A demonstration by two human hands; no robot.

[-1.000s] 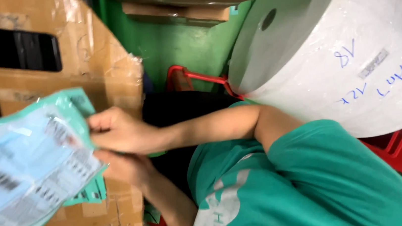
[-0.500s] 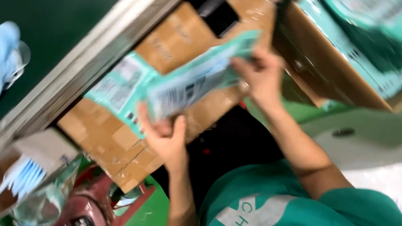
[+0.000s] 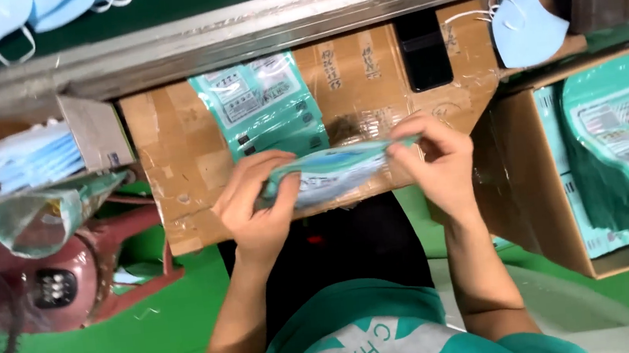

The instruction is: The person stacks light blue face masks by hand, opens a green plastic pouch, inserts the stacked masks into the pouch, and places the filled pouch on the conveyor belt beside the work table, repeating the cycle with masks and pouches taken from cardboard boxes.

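Both my hands hold one teal and white plastic pouch (image 3: 334, 173) edge-on above my lap. My left hand (image 3: 255, 202) grips its left end, thumb on top. My right hand (image 3: 438, 163) pinches its right end. Right behind the pouch a flat cardboard sheet (image 3: 173, 160) leans against the metal bench edge (image 3: 275, 25). More teal pouches (image 3: 260, 104) lie on that cardboard.
An open cardboard box (image 3: 542, 191) at the right holds several teal pouches (image 3: 626, 144). A blue face mask (image 3: 528, 25) hangs above it. A small box of blue masks (image 3: 32, 159) sits at left, over a red fan (image 3: 53, 282). The floor is green.
The view has swung from a large white roll to the bench. The pouch, held up at my left before, is now gripped at both ends in front of me.
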